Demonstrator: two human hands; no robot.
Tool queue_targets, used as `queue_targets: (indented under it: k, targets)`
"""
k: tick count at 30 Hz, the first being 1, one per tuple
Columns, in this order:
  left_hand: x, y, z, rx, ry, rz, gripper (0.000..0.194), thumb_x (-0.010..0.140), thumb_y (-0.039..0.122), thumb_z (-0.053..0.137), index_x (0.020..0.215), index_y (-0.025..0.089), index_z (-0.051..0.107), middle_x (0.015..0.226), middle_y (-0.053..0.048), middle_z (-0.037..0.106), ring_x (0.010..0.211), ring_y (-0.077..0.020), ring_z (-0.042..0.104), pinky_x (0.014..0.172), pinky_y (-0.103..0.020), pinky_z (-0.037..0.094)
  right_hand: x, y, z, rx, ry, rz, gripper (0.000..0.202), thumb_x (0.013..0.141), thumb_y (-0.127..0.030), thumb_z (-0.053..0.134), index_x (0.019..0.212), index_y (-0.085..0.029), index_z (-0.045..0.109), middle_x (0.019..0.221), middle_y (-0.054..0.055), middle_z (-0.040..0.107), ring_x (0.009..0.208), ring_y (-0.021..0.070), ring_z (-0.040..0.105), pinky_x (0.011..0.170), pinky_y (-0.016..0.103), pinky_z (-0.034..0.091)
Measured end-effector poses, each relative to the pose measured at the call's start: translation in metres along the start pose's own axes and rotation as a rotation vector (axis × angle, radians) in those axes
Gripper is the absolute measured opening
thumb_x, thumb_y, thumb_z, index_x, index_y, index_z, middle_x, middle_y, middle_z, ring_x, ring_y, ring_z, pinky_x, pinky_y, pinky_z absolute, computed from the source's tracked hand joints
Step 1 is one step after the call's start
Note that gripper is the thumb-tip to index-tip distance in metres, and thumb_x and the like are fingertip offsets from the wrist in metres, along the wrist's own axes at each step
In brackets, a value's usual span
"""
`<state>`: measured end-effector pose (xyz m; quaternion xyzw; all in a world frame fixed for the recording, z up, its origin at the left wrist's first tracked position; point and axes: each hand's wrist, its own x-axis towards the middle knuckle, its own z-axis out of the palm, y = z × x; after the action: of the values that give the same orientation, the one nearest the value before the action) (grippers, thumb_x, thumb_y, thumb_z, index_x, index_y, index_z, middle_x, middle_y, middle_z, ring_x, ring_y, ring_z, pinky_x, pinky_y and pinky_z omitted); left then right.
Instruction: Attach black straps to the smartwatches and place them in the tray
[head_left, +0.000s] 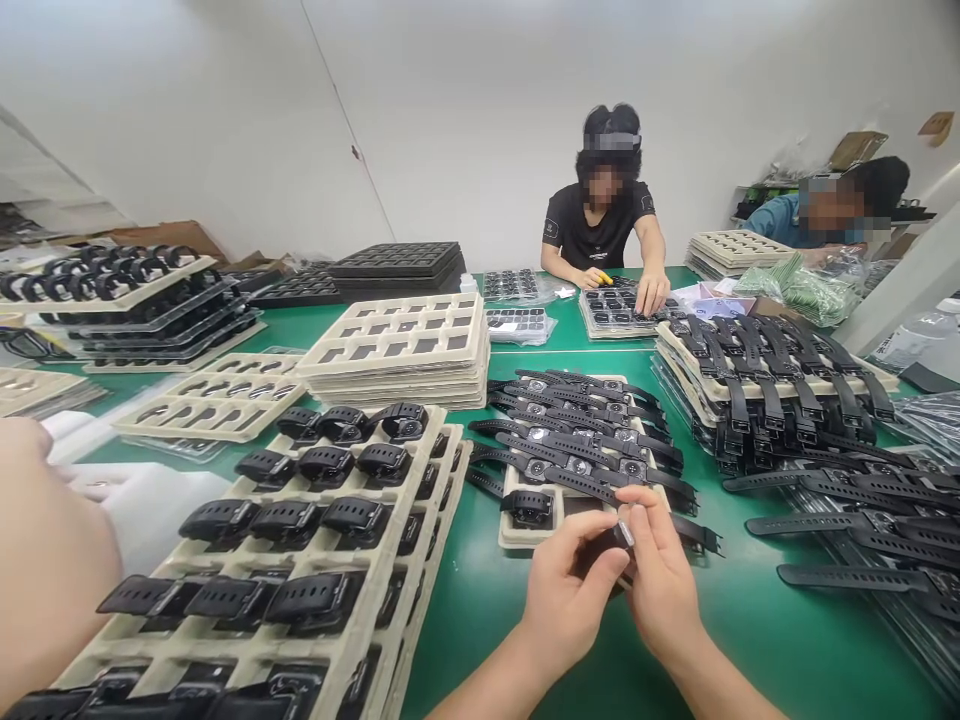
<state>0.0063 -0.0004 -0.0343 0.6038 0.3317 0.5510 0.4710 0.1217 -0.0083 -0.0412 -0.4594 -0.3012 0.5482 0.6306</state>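
Observation:
Low at the middle right, my left hand (568, 590) and my right hand (658, 565) meet around a black smartwatch (623, 536). Fingers of both hands pinch it, covering most of its strap. Just beyond them lies a cream tray (517, 541) with several black smartwatches (577, 440) laid across it, straps stretched out flat. One watch with its strap closed in a loop (527, 506) sits in a front compartment of that tray. To my left, a stack of cream trays (420, 500) carries rows of looped watches (325, 463).
Stacked empty cream trays (397, 325) and black trays (397, 262) stand farther back. More strapped watches (772, 365) are piled on the right. Across the green table (570, 361), a co-worker (596, 230) handles a tray; another person (780, 215) is at far right. Someone's bare arm (45, 570) enters at left.

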Motion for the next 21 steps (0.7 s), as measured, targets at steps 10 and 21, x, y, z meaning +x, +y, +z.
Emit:
queue_targets:
  k: [10,21]
  targets:
    - [-0.002,-0.005,-0.001,-0.03,0.027,0.02,0.013,0.092,0.033,0.07,0.095,0.022,0.065,0.079,0.0,0.067,0.064,-0.0113,0.063,0.062,-0.02,0.053,-0.004,-0.005,0.005,-0.063,-0.013,-0.008,0.044,0.091,-0.068,0.062,0.109,-0.028,0.062,0.078,-0.002,0.05,0.065,0.0146,0.044,0.058,0.024,0.04]
    - [0.013,0.01,-0.003,-0.347,-0.118,-0.357,0.042,0.08,0.05,0.082,0.104,0.017,0.074,0.083,-0.005,0.072,0.072,-0.0159,0.068,0.071,-0.028,0.058,-0.009,-0.028,0.01,-0.068,-0.026,-0.032,0.044,0.092,-0.068,0.061,0.108,-0.027,0.061,0.067,-0.005,0.042,0.053,0.0107,0.034,0.049,0.022,0.031]
